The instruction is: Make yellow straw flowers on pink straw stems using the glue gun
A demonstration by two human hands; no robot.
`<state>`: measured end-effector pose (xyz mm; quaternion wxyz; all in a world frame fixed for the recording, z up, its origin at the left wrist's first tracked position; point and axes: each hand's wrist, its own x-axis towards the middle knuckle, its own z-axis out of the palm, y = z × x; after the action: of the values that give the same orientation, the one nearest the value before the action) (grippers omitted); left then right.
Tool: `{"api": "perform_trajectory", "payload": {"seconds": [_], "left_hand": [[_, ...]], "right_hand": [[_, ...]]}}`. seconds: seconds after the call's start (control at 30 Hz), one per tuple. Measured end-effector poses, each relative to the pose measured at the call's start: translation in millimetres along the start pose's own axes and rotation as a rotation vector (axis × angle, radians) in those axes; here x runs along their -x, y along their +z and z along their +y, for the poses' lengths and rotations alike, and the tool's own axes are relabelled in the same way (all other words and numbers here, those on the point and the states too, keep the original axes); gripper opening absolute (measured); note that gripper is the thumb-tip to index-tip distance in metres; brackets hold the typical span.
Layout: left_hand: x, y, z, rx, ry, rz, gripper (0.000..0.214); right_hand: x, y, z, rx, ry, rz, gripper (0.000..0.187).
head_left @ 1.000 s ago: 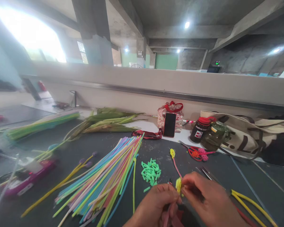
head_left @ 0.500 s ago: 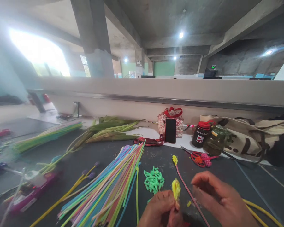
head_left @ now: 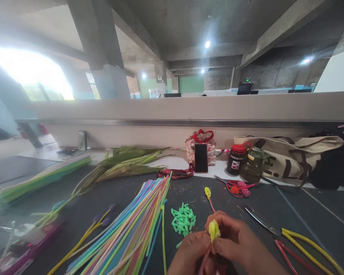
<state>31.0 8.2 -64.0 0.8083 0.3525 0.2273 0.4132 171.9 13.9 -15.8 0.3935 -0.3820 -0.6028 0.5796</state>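
My left hand (head_left: pixel 191 250) is closed in a pinch on a pink stem (head_left: pixel 203 263) at the base of its yellow flower bud (head_left: pixel 214 230). Closed around the bud's other side is my right hand (head_left: pixel 235 240), thumb in front and fingers behind. Both hands meet there, hiding part of the stem. Just beyond them lies a second yellow bud (head_left: pixel 208 192) on a pink stem. A pile of short green pieces (head_left: pixel 183 218) sits to the left of it.
Many pastel stems (head_left: pixel 132 225) fan out at left, with corn husks (head_left: pixel 129 164) behind. A phone (head_left: pixel 201 158) leans on a patterned bag. Bottles (head_left: pixel 251 165), scissors (head_left: pixel 233 189) and a canvas bag (head_left: pixel 286 168) are at the right. A metal-bladed tool (head_left: pixel 262 220) with coloured handles lies nearer.
My right hand has moved left, from open and apart to closed on the yellow bud. The metal-bladed tool it covered now shows. The whole view has shifted slightly.
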Motion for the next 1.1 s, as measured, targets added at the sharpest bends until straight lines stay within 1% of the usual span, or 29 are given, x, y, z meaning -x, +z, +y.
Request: {"api": "perform_trajectory", "payload": {"seconds": [0.07, 0.13, 0.27, 0.43, 0.5, 0.57, 0.63, 0.77, 0.9, 1.0, 1.1], "left_hand": [[-1, 0.5, -1, 0.003, 0.011, 0.028, 0.047], [-1, 1.0, -1, 0.005, 0.012, 0.022, 0.047], [0, 5.6, 2, 0.094, 0.0, -0.01, 0.044], [4, 11.9, 0, 0.183, 0.004, 0.062, 0.029], [5, 11.2, -1, 0.173, -0.001, 0.066, 0.036], [5, 9.2, -2, 0.167, -0.01, 0.049, 0.045], [4, 6.8, -1, 0.151, -0.022, 0.022, 0.049], [-2, 0.7, 5, 0.072, -0.073, -0.059, 0.048], [-6, -6.7, 6, 0.047, -0.079, -0.095, 0.047], [-6, -8.4, 1, 0.065, -0.076, -0.07, 0.046], [-7, -6.7, -3, 0.131, -0.016, 0.008, 0.047]], "right_hand": [[-2, -2, 8, -0.049, 0.003, -0.002, 0.016], [-2, -4, 13, -0.081, 0.0, -0.016, 0.016], [-1, -5, 10, -0.067, 0.013, -0.044, 0.019], [-1, -4, 8, -0.095, 0.032, -0.03, 0.016], [-1, -3, 10, -0.072, 0.033, -0.005, 0.013], [-1, -2, 11, -0.033, 0.022, 0.02, 0.01], [-1, -1, 11, 0.018, 0.005, 0.031, 0.009], [-3, -1, 11, 0.103, -0.017, 0.041, 0.012], [-4, 0, 9, 0.14, -0.017, 0.044, 0.013], [-3, -1, 11, 0.154, -0.037, 0.034, 0.013], [-3, -4, 16, 0.163, -0.021, 0.017, 0.017]]}}
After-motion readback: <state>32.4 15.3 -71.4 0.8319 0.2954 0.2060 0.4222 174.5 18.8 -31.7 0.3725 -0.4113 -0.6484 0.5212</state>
